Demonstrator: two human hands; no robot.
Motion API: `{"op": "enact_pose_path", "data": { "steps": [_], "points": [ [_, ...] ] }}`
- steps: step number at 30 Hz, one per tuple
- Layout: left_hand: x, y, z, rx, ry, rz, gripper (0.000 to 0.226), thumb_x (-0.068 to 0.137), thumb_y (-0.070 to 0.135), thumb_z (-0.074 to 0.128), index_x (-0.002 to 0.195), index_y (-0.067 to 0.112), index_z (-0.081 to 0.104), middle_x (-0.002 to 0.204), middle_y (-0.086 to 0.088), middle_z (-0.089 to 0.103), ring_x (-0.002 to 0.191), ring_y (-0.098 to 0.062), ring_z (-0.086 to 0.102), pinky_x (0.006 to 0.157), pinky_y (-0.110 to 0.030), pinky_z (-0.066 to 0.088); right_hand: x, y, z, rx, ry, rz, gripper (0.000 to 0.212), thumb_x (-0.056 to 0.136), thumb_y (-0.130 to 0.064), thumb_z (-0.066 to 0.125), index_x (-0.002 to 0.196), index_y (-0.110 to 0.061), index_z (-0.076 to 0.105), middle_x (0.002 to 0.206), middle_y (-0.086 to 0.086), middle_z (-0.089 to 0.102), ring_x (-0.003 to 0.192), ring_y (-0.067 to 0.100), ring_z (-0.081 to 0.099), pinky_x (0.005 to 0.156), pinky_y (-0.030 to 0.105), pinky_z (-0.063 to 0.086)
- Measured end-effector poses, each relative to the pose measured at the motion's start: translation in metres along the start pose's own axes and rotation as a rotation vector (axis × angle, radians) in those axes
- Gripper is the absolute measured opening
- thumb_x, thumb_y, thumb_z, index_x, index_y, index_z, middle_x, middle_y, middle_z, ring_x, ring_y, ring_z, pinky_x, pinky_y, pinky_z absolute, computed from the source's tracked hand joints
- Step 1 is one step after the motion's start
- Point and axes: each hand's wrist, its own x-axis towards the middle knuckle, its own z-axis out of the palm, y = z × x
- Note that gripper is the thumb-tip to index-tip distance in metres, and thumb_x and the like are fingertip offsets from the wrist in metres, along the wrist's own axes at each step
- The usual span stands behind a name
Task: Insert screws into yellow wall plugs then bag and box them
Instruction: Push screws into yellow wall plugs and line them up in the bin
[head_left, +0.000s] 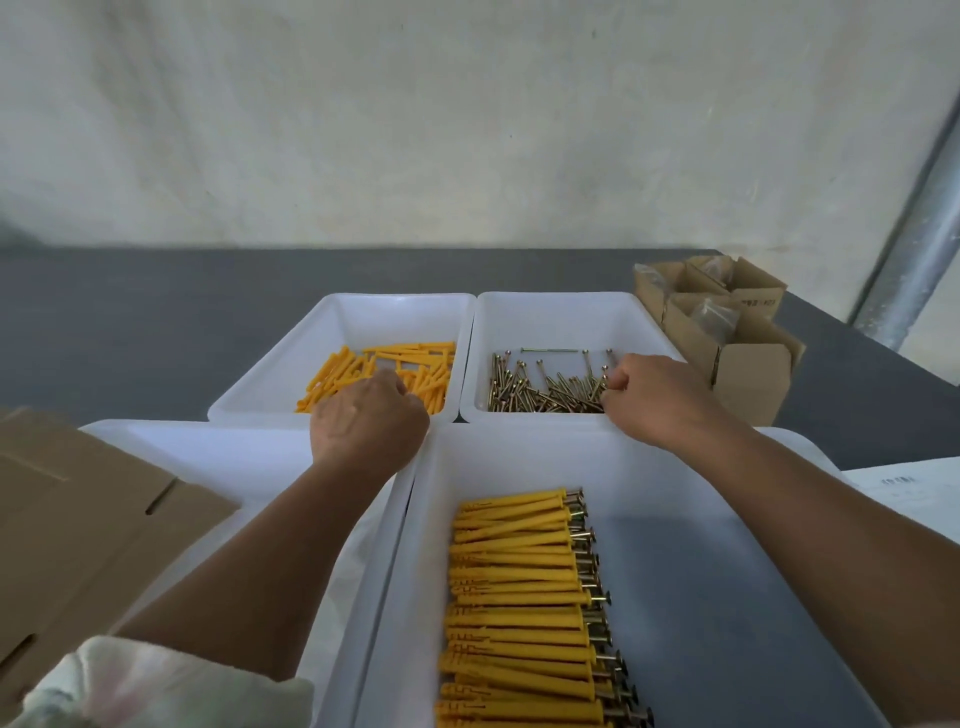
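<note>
Left hand (369, 415) is reaching into the far tray (363, 312) of yellow wall plugs (415, 366), right hand (647, 395) into the neighbouring tray (550, 317) of screws (545, 389); fingers are curling under, so whether they are pinching anything cannot be told.
Plugs are probably handling light and springy: take mid-body; screws stiff, slick: take near the head.

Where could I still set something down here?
The table left of the plug tub is bare; so is the near tub's right half, beside the finished plugs. Crowded: the cardboard boxes, the screw tub under the right hand, the loose plugs under the left hand.
</note>
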Motion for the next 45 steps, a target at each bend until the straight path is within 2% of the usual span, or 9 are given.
{"op": "enact_pose_path", "data": {
  "steps": [2, 5, 11, 18, 22, 28, 32, 35, 45],
  "points": [
    [0.0, 0.0, 0.0, 0.012, -0.004, 0.004, 0.022, 0.092, 0.025, 0.04, 0.096, 0.021, 0.061, 0.079, 0.005, 0.049, 0.079, -0.023, 0.046, 0.073, -0.032, 0.032, 0.015, 0.0, 0.003, -0.048, -0.066, 0.065, 0.014, 0.088, -0.024, 0.056, 0.096, -0.013, 0.058, 0.093, 0.007, 0.063, 0.082, 0.025, 0.058, 0.053, 0.029, 0.034],
    [0.001, 0.0, 0.001, 0.028, -0.01, 0.006, 0.022, 0.092, 0.025, 0.038, 0.093, 0.022, 0.06, 0.08, 0.005, 0.05, 0.079, -0.023, 0.045, 0.074, -0.033, 0.033, 0.03, -0.007, 0.004, -0.11, -0.229, 0.143, 0.039, 0.089, -0.033, 0.056, 0.119, -0.008, 0.055, 0.105, 0.01, 0.062, 0.092, 0.027, 0.059, 0.068, 0.031, 0.045],
    [0.002, -0.001, 0.002, 0.033, 0.007, 0.003, 0.021, 0.091, 0.023, 0.038, 0.083, 0.022, 0.058, 0.068, 0.009, 0.049, 0.06, -0.008, 0.038, 0.067, -0.033, 0.031, 0.05, -0.009, 0.019, -0.19, -0.256, 0.158, 0.044, 0.088, -0.037, 0.056, 0.124, -0.011, 0.055, 0.104, 0.009, 0.061, 0.094, 0.027, 0.058, 0.085, 0.035, 0.05],
    [0.025, 0.0, -0.005, 0.035, -0.133, -0.101, 0.023, 0.079, 0.018, 0.048, 0.099, 0.023, 0.058, 0.075, 0.009, 0.046, 0.085, -0.022, 0.049, 0.071, -0.03, 0.037, 0.066, -0.01, 0.03, -0.194, -0.342, 0.167, 0.06, 0.097, -0.048, 0.037, 0.147, -0.014, 0.036, 0.148, 0.014, 0.043, 0.13, 0.032, 0.046, 0.101, 0.038, 0.041],
    [0.052, -0.004, -0.003, 0.083, -0.181, -0.138, 0.026, 0.079, 0.015, 0.051, 0.102, 0.018, 0.061, 0.082, 0.003, 0.051, 0.08, -0.02, 0.049, 0.067, -0.029, 0.038, 0.07, -0.01, 0.034, -0.191, -0.377, 0.152, 0.061, 0.1, -0.046, 0.032, 0.151, -0.012, 0.029, 0.154, 0.014, 0.035, 0.137, 0.033, 0.039, 0.105, 0.039, 0.036],
    [0.084, -0.012, 0.019, 0.174, -0.237, -0.114, 0.025, 0.081, 0.02, 0.051, 0.106, 0.018, 0.054, 0.114, -0.011, 0.058, 0.098, -0.028, 0.049, 0.078, -0.034, 0.039, 0.069, -0.014, 0.031, -0.24, -0.442, 0.031, 0.047, 0.107, -0.028, 0.021, 0.153, -0.018, 0.028, 0.159, 0.013, 0.024, 0.143, 0.036, 0.028, 0.113, 0.039, 0.028],
    [0.09, -0.006, 0.034, 0.169, -0.328, -0.036, 0.046, 0.085, 0.034, 0.057, 0.129, 0.021, 0.053, 0.133, -0.011, 0.055, 0.121, -0.03, 0.048, 0.088, -0.032, 0.037, 0.079, -0.009, 0.039, -0.188, -0.446, 0.053, 0.053, 0.106, -0.039, 0.026, 0.153, -0.013, 0.028, 0.159, 0.015, 0.026, 0.143, 0.034, 0.031, 0.113, 0.039, 0.029],
    [0.089, -0.002, 0.039, 0.251, -0.442, 0.095, 0.044, 0.092, 0.041, 0.05, 0.131, 0.021, 0.053, 0.132, -0.011, 0.058, 0.121, -0.029, 0.05, 0.089, -0.032, 0.037, 0.084, -0.008, 0.042, -0.154, -0.452, 0.059, 0.06, 0.104, -0.046, 0.029, 0.153, -0.011, 0.028, 0.159, 0.015, 0.025, 0.144, 0.032, 0.029, 0.116, 0.041, 0.027],
    [0.085, 0.002, 0.033, 0.291, -0.377, 0.247, 0.024, 0.092, 0.032, 0.052, 0.093, 0.012, 0.065, 0.102, -0.008, 0.063, 0.088, -0.02, 0.049, 0.07, -0.028, 0.033, 0.079, -0.008, 0.034, -0.098, -0.393, -0.055, 0.037, 0.094, -0.031, 0.054, 0.128, -0.017, 0.055, 0.13, 0.008, 0.055, 0.118, 0.025, 0.052, 0.09, 0.031, 0.043]
  ]
}}
